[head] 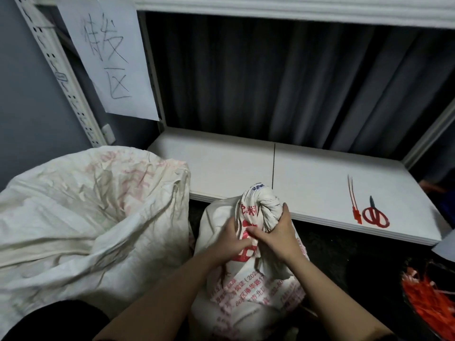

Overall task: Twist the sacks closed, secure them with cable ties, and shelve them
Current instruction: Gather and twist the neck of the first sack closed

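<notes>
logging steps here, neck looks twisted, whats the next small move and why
Probably keep the right hand gripping the twisted neck and send the left hand for a cable tie on the shelf: the sack has no tie yet.

A pair of red-handled scissors (376, 214) lies on the white board at the near right, blades pointing away. A sheet of paper (108, 57) with handwritten characters hangs at the far left, against a white perforated upright (61, 77). A dark grey curtain (283, 80) hangs across the back. At the far left is a grey wall (27, 107).
</notes>
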